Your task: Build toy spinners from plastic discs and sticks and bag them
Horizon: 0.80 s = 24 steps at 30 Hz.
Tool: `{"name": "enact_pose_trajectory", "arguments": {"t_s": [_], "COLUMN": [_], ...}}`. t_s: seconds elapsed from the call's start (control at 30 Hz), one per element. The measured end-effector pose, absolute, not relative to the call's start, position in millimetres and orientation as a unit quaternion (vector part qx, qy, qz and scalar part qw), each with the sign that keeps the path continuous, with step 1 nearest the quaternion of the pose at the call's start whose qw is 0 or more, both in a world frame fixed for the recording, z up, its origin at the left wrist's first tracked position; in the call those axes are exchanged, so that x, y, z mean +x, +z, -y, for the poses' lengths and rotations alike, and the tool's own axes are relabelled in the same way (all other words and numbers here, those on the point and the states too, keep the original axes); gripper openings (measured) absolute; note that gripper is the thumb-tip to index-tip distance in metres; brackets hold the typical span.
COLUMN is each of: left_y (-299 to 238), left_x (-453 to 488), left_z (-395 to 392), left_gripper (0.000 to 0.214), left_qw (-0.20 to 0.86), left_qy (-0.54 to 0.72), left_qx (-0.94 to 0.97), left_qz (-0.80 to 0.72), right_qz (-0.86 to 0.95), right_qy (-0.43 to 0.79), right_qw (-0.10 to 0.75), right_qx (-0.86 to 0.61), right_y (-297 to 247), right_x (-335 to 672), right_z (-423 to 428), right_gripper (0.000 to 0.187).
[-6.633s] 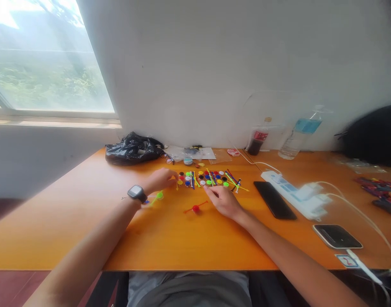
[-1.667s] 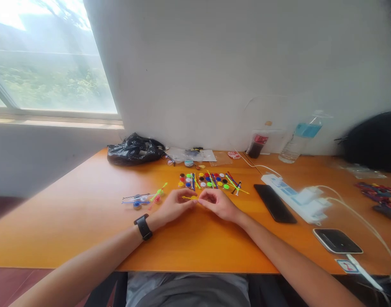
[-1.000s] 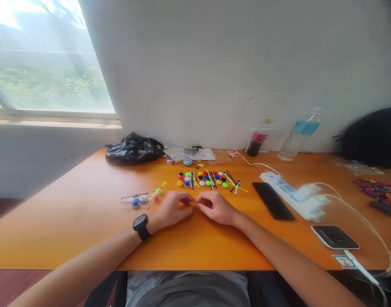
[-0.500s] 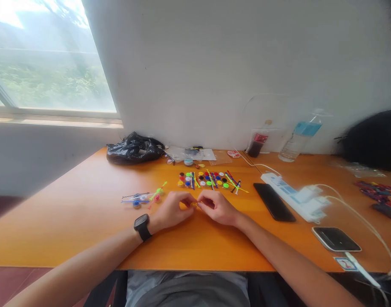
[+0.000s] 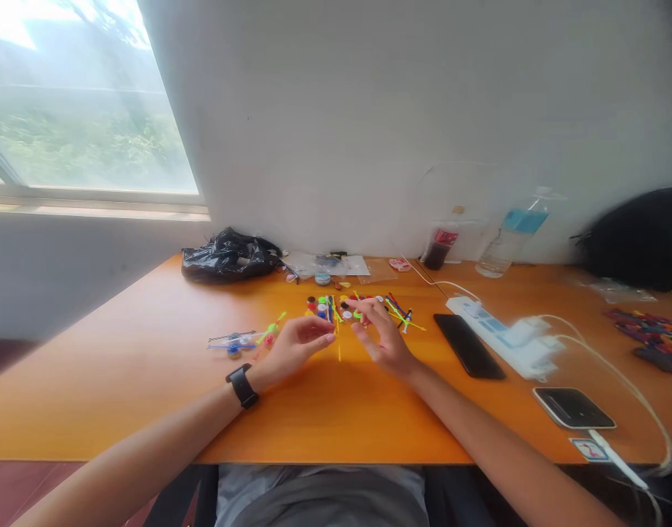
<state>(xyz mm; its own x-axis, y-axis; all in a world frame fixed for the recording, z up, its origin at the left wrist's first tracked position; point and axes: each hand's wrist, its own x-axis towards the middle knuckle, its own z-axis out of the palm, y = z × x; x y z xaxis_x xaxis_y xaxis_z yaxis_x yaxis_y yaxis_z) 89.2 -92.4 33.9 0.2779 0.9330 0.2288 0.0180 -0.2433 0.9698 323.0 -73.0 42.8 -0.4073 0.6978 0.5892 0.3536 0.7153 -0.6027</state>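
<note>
My left hand (image 5: 299, 347), with a dark watch on its wrist, pinches a thin yellow stick (image 5: 339, 353) between thumb and fingertips. The stick points up and down in view just past those fingertips. My right hand (image 5: 388, 341) is apart from it, thumb and fingers spread, holding nothing. Its fingers hover over or near the rows of small coloured round caps (image 5: 312, 301) and partly hide them. Among the caps lie coloured plastic sticks (image 5: 406, 316). Left of my left hand rests a small group of caps with sticks (image 5: 234, 351) in blue, red and green.
A black plastic bag (image 5: 230, 256) sits at the back left. To the right lie a black phone (image 5: 468, 345), a white power strip (image 5: 498, 329) with cables, and a charging device (image 5: 575, 408). A dark-drink bottle (image 5: 439, 249) and a water bottle (image 5: 512, 238) stand by the wall.
My right hand has let go and moved right and up, its fingers spreading apart. My left hand stays nearly in place, and the yellow stick now shows clearly.
</note>
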Motion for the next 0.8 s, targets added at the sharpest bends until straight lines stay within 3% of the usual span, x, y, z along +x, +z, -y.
{"name": "enact_pose_trajectory", "arguments": {"t_s": [0.13,0.23,0.37,0.8], "left_y": [35,36,37,34], "left_x": [90,90,89,90], "left_z": [92,93,93,93], "left_gripper": [0.036,0.036,0.035,0.036], "left_qw": [0.478,0.476,0.471,0.483], "left_qy": [0.473,0.486,0.508,0.501], "left_qx": [0.633,0.626,0.609,0.604], "left_qz": [-0.383,-0.381,-0.386,-0.388], "right_qz": [0.832,0.821,0.791,0.725], "right_qy": [0.182,0.271,0.453,0.474], "right_qw": [0.422,0.391,0.278,0.361], "right_qx": [-0.312,-0.316,-0.303,-0.346], "right_y": [47,45,38,37], "right_x": [328,329,327,323], "right_z": [79,77,69,64], "right_gripper": [0.050,0.049,0.086,0.086]}}
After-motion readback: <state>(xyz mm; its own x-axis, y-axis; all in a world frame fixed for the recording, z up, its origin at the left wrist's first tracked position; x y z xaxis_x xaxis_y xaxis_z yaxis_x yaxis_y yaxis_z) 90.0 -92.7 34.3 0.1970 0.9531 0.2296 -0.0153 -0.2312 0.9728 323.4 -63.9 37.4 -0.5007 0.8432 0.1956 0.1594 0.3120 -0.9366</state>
